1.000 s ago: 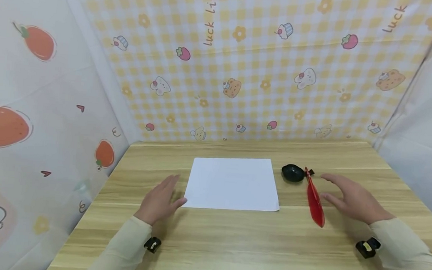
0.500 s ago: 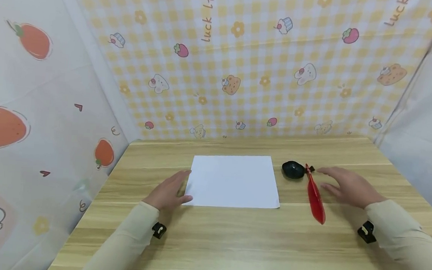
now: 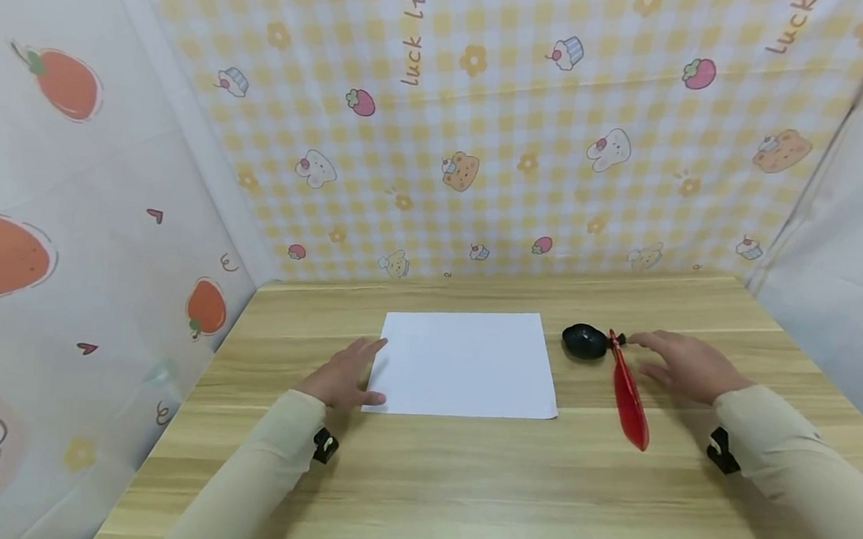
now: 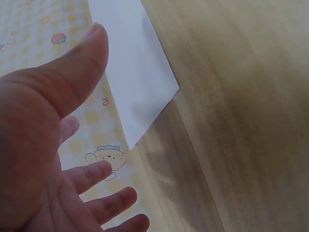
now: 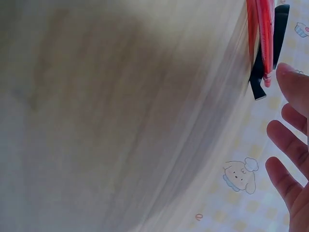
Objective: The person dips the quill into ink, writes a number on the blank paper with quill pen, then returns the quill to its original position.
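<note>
A blank white sheet of paper [image 3: 465, 364] lies flat on the wooden table. My left hand [image 3: 341, 374] is at its left edge, fingers spread and holding nothing. In the left wrist view, the thumb [image 4: 79, 67] appears over the paper, and I cannot tell whether it touches. To the right of the sheet lies a black, shiny, spoon-like thing [image 3: 584, 341] with an oval head and narrow neck. Across that neck rests a slender red thing [image 3: 630, 404], broad at its near end and tapering away. Just right of both, my right hand [image 3: 688, 367] has its fingers loosely extended, gripping nothing.
A wood-grain table [image 3: 476, 490] runs back to a yellow checked cloth wall [image 3: 517, 125]. White cloth walls stand at the left [image 3: 131, 165] and right [image 3: 855, 232]. Each wrist carries a small black device.
My left hand has moved right and slightly forward, so its fingers reach over the paper's edge. My right hand has shifted a little forward and left, closer to the black and red things.
</note>
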The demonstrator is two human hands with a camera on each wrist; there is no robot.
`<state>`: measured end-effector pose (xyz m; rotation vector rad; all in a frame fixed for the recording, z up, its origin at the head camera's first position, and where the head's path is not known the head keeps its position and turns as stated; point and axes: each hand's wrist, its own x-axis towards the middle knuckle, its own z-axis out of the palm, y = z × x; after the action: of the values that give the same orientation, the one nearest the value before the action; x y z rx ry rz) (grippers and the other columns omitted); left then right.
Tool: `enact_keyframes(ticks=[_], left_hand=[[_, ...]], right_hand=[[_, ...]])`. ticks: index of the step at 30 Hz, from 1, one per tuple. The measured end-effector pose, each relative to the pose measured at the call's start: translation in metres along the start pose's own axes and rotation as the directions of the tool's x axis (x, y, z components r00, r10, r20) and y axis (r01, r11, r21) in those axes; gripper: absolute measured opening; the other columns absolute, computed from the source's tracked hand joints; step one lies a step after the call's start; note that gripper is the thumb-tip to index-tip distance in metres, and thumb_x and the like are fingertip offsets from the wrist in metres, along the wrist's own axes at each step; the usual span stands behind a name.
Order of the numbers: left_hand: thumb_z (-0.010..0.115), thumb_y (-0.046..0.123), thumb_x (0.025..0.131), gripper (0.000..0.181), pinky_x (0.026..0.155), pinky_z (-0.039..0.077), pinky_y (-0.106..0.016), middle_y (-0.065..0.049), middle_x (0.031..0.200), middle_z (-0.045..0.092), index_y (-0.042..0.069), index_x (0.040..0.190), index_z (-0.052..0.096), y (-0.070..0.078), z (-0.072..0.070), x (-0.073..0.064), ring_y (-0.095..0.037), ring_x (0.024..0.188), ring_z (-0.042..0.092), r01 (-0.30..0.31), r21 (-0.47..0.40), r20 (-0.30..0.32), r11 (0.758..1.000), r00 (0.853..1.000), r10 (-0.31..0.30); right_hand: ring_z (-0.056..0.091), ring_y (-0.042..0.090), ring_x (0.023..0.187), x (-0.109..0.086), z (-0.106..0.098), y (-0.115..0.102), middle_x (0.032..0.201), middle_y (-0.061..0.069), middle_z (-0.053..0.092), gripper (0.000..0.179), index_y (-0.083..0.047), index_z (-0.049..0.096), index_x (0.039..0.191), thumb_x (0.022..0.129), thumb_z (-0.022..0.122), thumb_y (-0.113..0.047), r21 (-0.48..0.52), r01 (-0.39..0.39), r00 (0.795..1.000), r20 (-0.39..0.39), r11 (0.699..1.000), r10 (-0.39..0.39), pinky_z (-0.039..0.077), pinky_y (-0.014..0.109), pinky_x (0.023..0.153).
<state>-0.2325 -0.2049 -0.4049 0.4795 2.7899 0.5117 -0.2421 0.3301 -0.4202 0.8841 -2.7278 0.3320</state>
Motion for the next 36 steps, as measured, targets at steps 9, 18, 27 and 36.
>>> enact_keyframes(ticks=[9, 18, 27, 36], left_hand=[[0.078, 0.032, 0.083, 0.093, 0.109, 0.022, -0.062, -0.025, 0.158, 0.013, 0.012, 0.155, 0.022, -0.004, -0.002, 0.008, -0.046, 0.141, 0.017, 0.015, 0.021, 0.030, 1.000, 0.999, -0.015], [0.077, 0.037, 0.083, 0.091, 0.111, 0.019, -0.058, -0.028, 0.155, 0.017, 0.006, 0.152, 0.026, -0.006, -0.004, 0.023, -0.045, 0.142, 0.018, -0.026, 0.101, 0.074, 0.995, 0.997, 0.018], [0.076, 0.036, 0.084, 0.084, 0.109, 0.025, -0.058, -0.025, 0.153, 0.024, 0.004, 0.149, 0.034, -0.004, -0.004, 0.027, -0.046, 0.138, 0.026, -0.010, 0.095, 0.092, 0.995, 0.996, 0.001], [0.081, 0.032, 0.079, 0.080, 0.108, 0.031, -0.054, -0.021, 0.151, 0.034, 0.007, 0.144, 0.044, 0.001, 0.000, 0.029, -0.040, 0.137, 0.033, 0.085, 0.077, 0.098, 0.993, 0.991, -0.093]], right_hand=[[0.066, 0.039, 0.095, 0.005, 0.009, 0.006, 0.110, 0.021, 0.067, 0.040, -0.001, 0.062, 0.119, 0.082, 0.076, -0.007, 0.014, -0.008, 1.000, 0.008, 1.000, 0.008, 0.053, 0.053, 0.077], [0.068, 0.034, 0.088, 0.016, 0.012, 0.004, 0.101, 0.015, 0.070, 0.036, -0.004, 0.065, 0.116, 0.082, 0.077, -0.009, -0.003, 0.001, 0.999, 0.035, 1.000, -0.001, 0.056, 0.048, 0.070], [0.068, 0.031, 0.081, 0.024, 0.014, 0.004, 0.093, 0.011, 0.070, 0.032, -0.006, 0.068, 0.111, 0.080, 0.075, 0.000, -0.051, 0.024, 0.998, 0.063, 0.998, -0.021, 0.056, 0.044, 0.066], [0.068, 0.026, 0.075, 0.030, 0.017, 0.000, 0.086, 0.005, 0.068, 0.030, -0.007, 0.068, 0.108, 0.080, 0.071, 0.004, -0.057, 0.051, 0.995, 0.088, 0.997, -0.046, 0.055, 0.040, 0.061]])
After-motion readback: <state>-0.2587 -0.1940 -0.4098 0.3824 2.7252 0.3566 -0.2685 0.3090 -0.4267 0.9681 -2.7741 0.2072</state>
